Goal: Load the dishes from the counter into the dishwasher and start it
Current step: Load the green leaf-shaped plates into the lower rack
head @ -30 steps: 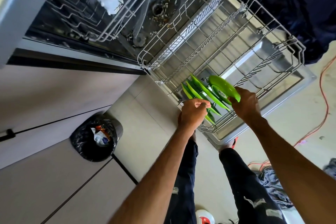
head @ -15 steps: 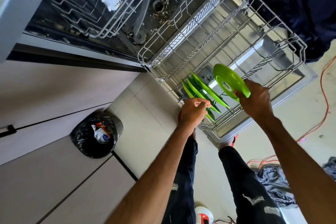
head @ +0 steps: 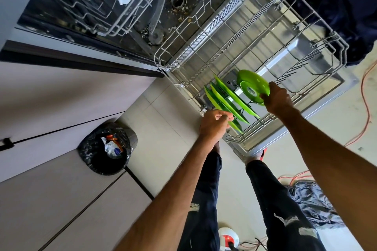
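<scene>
Trash bin [head: 106, 149], black liner: on floor, far left. Left hand [head: 214, 123]: fingers clenched, pinching rim of front green plate [head: 213, 99], first of three upright in lower rack [head: 344, 53]. Right hand [head: 277, 100]: fingers grasping small green plate [head: 253, 85], tilted above rack, just beside upright plates.
</scene>
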`<action>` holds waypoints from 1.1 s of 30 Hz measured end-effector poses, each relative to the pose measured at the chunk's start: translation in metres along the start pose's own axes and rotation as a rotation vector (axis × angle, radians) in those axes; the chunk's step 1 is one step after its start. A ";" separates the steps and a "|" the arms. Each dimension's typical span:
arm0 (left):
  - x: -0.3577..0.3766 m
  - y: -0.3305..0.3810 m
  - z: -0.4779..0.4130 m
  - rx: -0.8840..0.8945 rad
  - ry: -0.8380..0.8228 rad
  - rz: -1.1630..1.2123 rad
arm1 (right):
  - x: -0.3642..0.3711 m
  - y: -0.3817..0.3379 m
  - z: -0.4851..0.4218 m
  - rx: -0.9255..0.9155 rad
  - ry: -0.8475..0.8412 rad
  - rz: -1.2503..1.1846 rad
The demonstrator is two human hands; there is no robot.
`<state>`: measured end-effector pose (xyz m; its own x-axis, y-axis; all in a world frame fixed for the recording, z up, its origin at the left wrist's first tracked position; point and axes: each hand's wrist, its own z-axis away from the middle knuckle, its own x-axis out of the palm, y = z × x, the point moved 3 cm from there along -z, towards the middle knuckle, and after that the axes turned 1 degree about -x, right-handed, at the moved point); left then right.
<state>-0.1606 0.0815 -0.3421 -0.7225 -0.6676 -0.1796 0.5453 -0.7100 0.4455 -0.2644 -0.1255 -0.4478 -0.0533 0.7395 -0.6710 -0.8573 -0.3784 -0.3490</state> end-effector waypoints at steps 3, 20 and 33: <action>0.002 -0.004 0.000 -0.021 0.004 -0.024 | -0.001 0.004 0.005 -0.002 -0.026 0.007; 0.006 0.038 0.049 0.037 -0.029 -0.096 | -0.050 -0.035 0.119 -0.344 0.439 -0.229; -0.031 0.050 0.234 0.031 0.154 -0.148 | -0.144 -0.060 0.284 -0.419 0.277 -0.310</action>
<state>-0.2104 0.1189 -0.1088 -0.7194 -0.5842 -0.3758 0.4225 -0.7974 0.4308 -0.3510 -0.0512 -0.1443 0.3512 0.6994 -0.6226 -0.5334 -0.3971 -0.7469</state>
